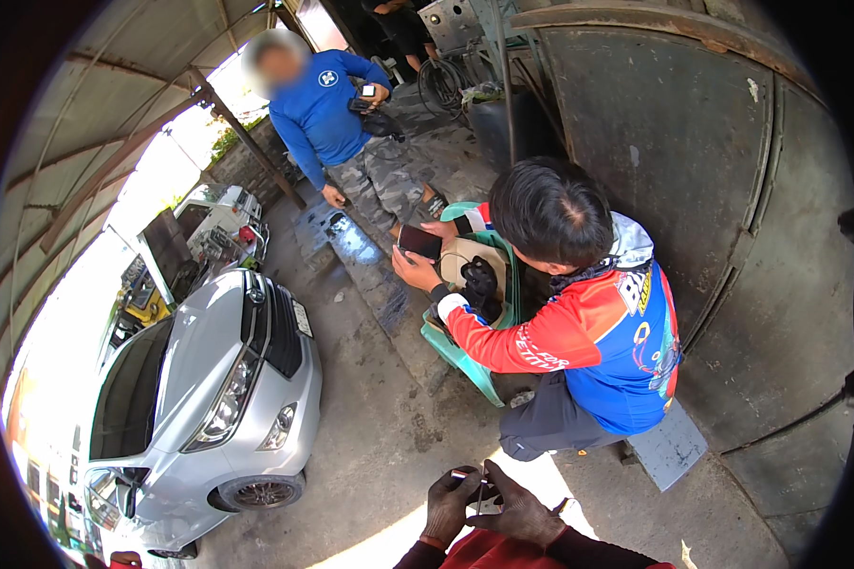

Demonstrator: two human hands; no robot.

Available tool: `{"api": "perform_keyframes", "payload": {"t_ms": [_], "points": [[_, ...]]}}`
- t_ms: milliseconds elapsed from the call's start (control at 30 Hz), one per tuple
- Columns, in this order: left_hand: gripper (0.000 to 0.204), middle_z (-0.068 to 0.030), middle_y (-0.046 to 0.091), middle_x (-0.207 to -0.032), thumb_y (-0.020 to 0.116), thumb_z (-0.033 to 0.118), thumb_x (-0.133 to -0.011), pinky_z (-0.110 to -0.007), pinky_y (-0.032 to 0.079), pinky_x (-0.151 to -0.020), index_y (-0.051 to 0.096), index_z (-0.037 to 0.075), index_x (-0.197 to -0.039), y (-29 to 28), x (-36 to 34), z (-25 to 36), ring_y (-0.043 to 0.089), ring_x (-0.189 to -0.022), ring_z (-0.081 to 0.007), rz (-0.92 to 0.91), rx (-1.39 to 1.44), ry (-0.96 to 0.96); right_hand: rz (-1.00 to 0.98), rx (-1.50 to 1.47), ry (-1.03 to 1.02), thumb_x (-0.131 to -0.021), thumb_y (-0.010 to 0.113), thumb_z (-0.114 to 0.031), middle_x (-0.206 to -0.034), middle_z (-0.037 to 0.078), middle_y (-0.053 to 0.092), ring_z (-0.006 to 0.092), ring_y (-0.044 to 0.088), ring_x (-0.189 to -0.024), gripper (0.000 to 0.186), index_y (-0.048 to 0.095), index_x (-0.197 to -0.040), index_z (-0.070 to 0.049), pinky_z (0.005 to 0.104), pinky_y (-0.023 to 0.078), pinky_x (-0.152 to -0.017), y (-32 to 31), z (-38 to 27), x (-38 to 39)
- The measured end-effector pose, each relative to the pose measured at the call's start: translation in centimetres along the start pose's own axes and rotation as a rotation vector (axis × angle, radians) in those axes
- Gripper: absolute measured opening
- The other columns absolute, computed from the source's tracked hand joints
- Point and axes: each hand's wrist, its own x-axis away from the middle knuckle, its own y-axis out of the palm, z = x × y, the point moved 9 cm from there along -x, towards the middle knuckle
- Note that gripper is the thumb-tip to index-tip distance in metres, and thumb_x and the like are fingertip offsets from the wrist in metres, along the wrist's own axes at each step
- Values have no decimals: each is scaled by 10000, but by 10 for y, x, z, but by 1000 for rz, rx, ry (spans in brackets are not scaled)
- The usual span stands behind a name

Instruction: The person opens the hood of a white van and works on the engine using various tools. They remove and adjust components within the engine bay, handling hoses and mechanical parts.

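Note:
At the bottom, my left hand (449, 504) and my right hand (510, 512), both in dark gloves, are closed around a small, thin object (482, 493) with pale metallic edges; its kind is hard to make out. Just beyond them a seated person (607, 351) in a red and blue jersey holds a dark-screened device (420, 242) in both hands, over a green plastic chair (484, 377) bearing a beige item and a black object (482, 289).
A silver car (199, 379) is at left, another vehicle (213, 213) behind. A person (327, 114) in blue stands on a concrete ledge (384, 313), holding small items. Metal panels (650, 190) line the right; another person (399, 28) is at the top, near a dark barrel (512, 128).

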Motion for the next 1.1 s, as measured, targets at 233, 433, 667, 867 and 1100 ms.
{"api": "perform_keyframes", "payload": {"t_ms": [233,433,667,867,1100], "points": [[231,-83,719,-1070,666,174,-1060,-321,569,-877,690,-33,-1159,7,12,-7,689,-983,-172,-85,54,-31,32,-99,220,-846,907,-281,-1023,112,732,195,719,-979,1060,272,-1648,-4,345,582,-869,-7,40,-11],[222,-81,714,-1065,660,172,-1062,-329,571,-895,687,-30,-1152,-1,12,-5,691,-983,-174,-120,24,-36,-40,-451,280,-849,912,-257,-1236,143,656,224,683,-1104,1141,165,-1681,-29,348,577,-925,9,50,-11],[234,-113,702,-1029,658,181,-1060,-424,629,-878,660,-31,-1159,-7,14,-9,718,-939,-226,-196,78,-84,70,-588,175,-889,857,-160,-1336,197,638,238,676,-1163,1045,173,-1654,34,366,564,-977,-5,61,-27],[263,-98,711,-1051,674,189,-1050,-399,603,-898,658,-27,-1201,-10,11,-7,722,-960,-219,-226,75,-84,141,-657,324,-963,761,-132,-1199,165,729,214,703,-1092,574,539,-1457,58,374,565,-981,-18,71,-26],[247,-108,719,-1014,650,181,-1064,-367,585,-900,664,-37,-1178,-16,1,7,700,-941,-201,-141,19,28,-64,-865,497,-1009,691,-89,-1249,174,720,241,719,-1134,433,606,-1404,66,356,597,-973,25,41,-20]]}}
